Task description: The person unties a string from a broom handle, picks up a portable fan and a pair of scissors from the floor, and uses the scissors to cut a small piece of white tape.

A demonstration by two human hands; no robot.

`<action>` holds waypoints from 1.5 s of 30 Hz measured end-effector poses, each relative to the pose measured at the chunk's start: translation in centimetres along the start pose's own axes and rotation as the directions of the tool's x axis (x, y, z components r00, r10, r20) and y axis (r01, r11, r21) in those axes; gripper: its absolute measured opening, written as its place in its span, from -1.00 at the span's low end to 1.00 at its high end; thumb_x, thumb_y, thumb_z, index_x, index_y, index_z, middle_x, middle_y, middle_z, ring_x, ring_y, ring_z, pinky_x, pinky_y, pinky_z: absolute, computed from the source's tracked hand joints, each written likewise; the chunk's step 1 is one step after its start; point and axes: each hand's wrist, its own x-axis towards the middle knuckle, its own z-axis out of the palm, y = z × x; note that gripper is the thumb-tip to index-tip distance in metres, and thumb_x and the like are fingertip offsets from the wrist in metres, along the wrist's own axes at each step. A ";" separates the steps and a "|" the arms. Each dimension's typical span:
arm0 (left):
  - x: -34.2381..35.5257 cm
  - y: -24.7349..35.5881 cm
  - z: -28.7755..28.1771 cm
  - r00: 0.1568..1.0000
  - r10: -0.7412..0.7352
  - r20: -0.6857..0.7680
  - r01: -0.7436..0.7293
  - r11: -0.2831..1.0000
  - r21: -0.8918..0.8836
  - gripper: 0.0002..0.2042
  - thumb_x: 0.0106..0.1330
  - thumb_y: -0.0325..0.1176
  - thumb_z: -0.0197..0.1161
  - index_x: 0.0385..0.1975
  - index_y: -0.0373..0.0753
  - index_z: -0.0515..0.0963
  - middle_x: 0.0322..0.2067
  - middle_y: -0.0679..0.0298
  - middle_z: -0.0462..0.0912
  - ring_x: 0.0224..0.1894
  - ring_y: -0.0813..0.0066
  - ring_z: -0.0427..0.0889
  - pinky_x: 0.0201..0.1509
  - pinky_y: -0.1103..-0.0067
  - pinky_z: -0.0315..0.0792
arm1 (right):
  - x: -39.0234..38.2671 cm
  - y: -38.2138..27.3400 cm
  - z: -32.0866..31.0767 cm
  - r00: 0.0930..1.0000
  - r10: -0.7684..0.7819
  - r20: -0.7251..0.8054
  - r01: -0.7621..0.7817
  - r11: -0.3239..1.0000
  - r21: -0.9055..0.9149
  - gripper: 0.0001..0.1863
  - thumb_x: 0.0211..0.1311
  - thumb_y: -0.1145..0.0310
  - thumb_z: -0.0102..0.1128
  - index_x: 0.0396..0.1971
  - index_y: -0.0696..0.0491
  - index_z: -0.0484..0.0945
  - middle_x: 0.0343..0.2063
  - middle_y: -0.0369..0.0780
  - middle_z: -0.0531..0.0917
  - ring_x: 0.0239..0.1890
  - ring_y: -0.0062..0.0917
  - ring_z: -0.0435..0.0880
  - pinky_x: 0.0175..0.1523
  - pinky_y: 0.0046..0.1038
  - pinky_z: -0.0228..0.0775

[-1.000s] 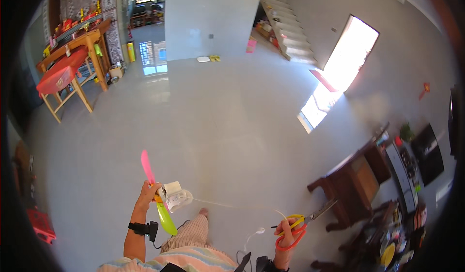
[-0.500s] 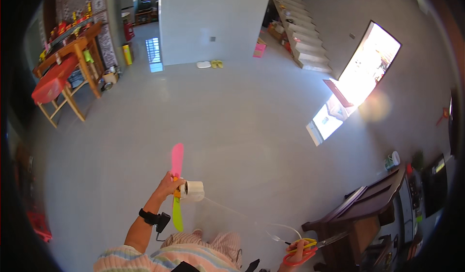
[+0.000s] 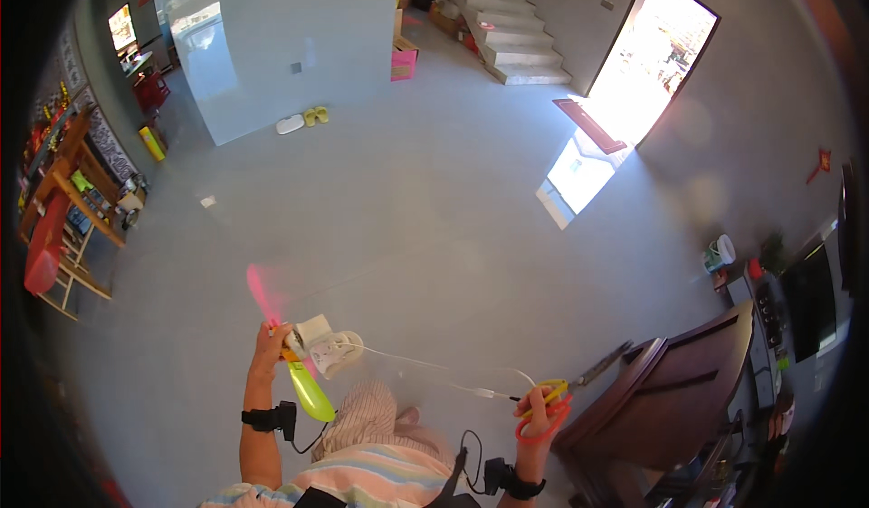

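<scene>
Fan (image 3: 315, 332) just got tilted, clutched in left grip (image 3: 270, 342); scissors (image 3: 559, 388), plus probably the strung-out cord (image 3: 398, 356), were held in right grip (image 3: 537, 408).

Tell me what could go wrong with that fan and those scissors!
The right hand holds the scissors close to the cord, so the cord might get nicked by accident.

The cord runs from the fan in the left hand to the right hand, so it could tug if they move apart.

The scissors point out toward the brown furniture, so they might scratch it.
</scene>
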 end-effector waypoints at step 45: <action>66.4 43.7 56.5 0.958 -0.122 -0.261 0.086 0.986 -0.143 -0.57 -0.09 -0.04 0.20 -0.34 -0.18 0.25 -0.55 0.27 0.42 -0.65 0.57 0.46 -0.73 0.69 0.32 | 95.2 -7.6 40.0 0.996 -0.031 0.084 0.048 0.977 -0.206 -0.83 0.02 0.39 0.02 -0.65 0.15 0.35 -0.80 -0.29 0.39 -0.81 -0.68 0.33 -0.67 -0.69 0.18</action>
